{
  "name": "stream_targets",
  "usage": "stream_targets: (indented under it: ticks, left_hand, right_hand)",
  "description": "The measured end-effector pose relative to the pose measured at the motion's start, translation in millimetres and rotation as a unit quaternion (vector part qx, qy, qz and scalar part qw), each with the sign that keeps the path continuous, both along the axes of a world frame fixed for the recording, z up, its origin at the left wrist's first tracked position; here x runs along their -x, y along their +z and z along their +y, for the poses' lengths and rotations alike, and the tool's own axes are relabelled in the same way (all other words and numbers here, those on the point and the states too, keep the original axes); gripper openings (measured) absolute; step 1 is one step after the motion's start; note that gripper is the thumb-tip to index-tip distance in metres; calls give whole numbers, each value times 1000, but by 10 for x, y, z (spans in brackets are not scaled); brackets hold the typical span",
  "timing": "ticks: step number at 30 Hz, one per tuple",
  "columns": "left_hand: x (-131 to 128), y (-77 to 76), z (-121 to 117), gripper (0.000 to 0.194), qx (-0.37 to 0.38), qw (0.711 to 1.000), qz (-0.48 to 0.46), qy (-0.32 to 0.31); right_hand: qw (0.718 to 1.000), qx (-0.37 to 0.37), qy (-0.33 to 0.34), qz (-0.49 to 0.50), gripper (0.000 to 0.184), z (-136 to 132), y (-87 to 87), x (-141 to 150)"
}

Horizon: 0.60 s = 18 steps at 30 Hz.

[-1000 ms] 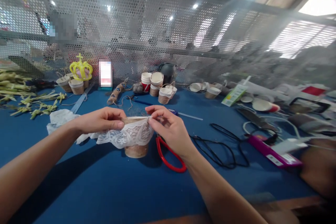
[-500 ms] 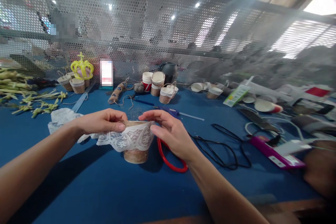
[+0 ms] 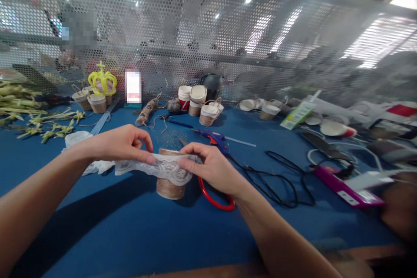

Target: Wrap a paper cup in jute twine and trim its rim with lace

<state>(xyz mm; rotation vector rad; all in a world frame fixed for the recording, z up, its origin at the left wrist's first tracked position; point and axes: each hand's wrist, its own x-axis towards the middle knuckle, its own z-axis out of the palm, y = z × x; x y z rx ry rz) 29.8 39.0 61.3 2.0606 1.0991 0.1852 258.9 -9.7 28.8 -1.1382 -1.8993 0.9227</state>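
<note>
In front of me a small twine-wrapped cup (image 3: 171, 190) stands upright on the blue table. A strip of white lace trim (image 3: 167, 166) lies across its upper part and trails left onto the table. My left hand (image 3: 125, 144) is at the cup's left side, thumb on the lace and fingers curled. My right hand (image 3: 211, 167) pinches the lace at the right side near the rim, thumb across its front. Red-handled scissors (image 3: 216, 203) lie partly beneath my right hand. The lace and fingers hide much of the cup's upper part.
A blue glue gun (image 3: 211, 137) with a black cord (image 3: 280, 195) lies behind my right hand. Farther back are a twine bundle (image 3: 148, 112), wrapped cups (image 3: 208, 115) and a yellow crown (image 3: 102, 82). A purple power strip (image 3: 348, 189) is at right, dried stalks (image 3: 22, 100) at left.
My right thumb and fingers have closed on the lace and moved left over the cup's front. The lace's upper edge now sits lower on the rim. My left index finger has lifted.
</note>
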Motion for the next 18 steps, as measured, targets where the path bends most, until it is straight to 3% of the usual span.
stream_targets:
  ticks: [2,5,11,18]
  left_hand:
    - [14,22,-22,35,6,998,41,-36]
    - [22,44,-51,32,44,996,13,-72]
    - [27,40,-23,28,-5,996,-72,-55]
    - [47,39,-15,24,40,992,-81,-85]
  right_hand:
    - [1000,-5,-5,-7,11,-1,-5,5]
    - [1000,-12,-8,-28,11,1,-16,4]
    - [1000,10,15,-22,14,-3,-22,-7]
    - [1000,10,26,-2,12,-19,-11,0]
